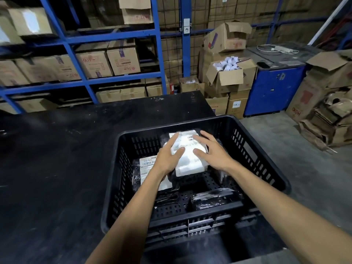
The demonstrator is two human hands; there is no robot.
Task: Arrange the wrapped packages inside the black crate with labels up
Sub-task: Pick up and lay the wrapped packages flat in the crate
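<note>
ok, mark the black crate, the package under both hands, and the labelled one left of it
black crate point(264, 143): head view, right wall.
white-labelled package point(188, 161): head view, label face between the hands.
left package point(146, 164): head view, its white label.

The left hand covers part of the white package, whose label is too blurred to read. The left arm hides much of the second label. Both forearms run off the bottom edge.

Matt black slotted plastic crate, glossy black plastic-wrapped packages, white paper labels, dusty matt black table, brown cardboard boxes
</note>
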